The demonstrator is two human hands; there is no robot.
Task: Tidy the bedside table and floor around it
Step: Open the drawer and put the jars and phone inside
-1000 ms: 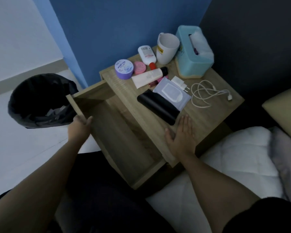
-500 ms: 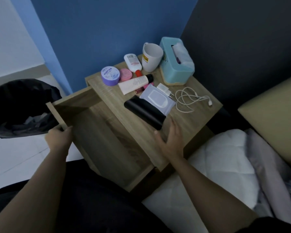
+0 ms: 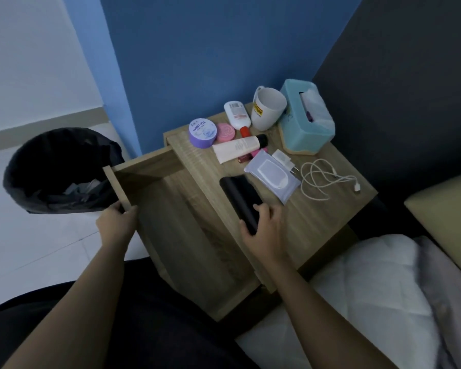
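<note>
Left hand (image 3: 117, 222): gripping drawer front (image 3: 117, 188).
Right hand (image 3: 264, 230): closing around black case (image 3: 241, 199).
Risk: loose grip, case drops off table edge.

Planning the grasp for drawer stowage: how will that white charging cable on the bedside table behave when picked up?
The white charging cable lies in loose tangled loops, so it is probably floppy and would dangle. It looks thin, likely light. One end seems to run toward the white plug adapter; if attached, that may drag along.
</note>
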